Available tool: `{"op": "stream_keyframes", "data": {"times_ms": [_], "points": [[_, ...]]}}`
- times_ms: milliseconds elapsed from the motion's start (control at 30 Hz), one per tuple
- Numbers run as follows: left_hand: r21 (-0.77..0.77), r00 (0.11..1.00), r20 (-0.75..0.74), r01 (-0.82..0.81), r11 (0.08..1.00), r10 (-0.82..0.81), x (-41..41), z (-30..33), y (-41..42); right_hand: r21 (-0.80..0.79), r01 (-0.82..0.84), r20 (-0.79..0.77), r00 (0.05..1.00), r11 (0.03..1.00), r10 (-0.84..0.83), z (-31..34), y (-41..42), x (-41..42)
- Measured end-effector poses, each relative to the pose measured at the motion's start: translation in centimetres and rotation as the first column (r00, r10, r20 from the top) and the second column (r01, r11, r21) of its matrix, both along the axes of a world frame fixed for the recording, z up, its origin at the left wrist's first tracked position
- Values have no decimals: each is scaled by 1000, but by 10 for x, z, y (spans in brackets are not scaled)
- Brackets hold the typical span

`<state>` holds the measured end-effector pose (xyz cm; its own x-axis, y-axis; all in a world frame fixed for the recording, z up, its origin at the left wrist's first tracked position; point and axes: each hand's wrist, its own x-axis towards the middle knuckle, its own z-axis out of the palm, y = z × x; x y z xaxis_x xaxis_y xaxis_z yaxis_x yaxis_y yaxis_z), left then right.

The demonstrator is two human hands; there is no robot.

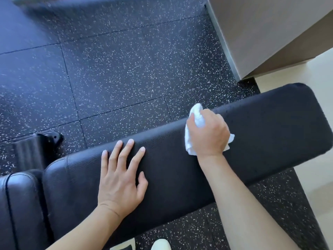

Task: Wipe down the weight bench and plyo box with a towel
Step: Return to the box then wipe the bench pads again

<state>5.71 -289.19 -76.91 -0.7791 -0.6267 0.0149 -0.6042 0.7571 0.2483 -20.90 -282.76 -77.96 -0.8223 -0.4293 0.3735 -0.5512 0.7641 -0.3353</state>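
A black padded weight bench point(270, 127) runs from the lower left to the right across the view. My right hand point(209, 134) grips a crumpled white towel point(197, 112) and presses it onto the far edge of the bench's long pad. My left hand point(120, 175) lies flat on the pad to the left of it, fingers spread and straight. The bench's second, shorter pad point(19, 204) shows at the lower left. No plyo box can be made out.
Dark speckled rubber flooring point(117, 78) surrounds the bench. A black bench foot point(36, 150) stands on the floor at the left. A beige wall corner point(261, 33) rises at the upper right, with pale floor point(320, 83) beside it. A white shoe point(160, 244) shows at the bottom.
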Motion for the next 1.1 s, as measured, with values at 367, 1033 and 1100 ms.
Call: {"op": "stream_keyframes", "data": {"times_ms": [367,1033,1100], "points": [[18,1000,9,18,1000,-19,-4,0,-3,-37,-502,159,851,864,501,8,-61,78],[-33,999,38,-19,999,21,-3,-3,5,-65,-596,247,767,800,592,14,-76,77],[-38,999,38,-17,999,18,-5,-2,3,-95,-654,227,720,750,656,12,-68,61]]}}
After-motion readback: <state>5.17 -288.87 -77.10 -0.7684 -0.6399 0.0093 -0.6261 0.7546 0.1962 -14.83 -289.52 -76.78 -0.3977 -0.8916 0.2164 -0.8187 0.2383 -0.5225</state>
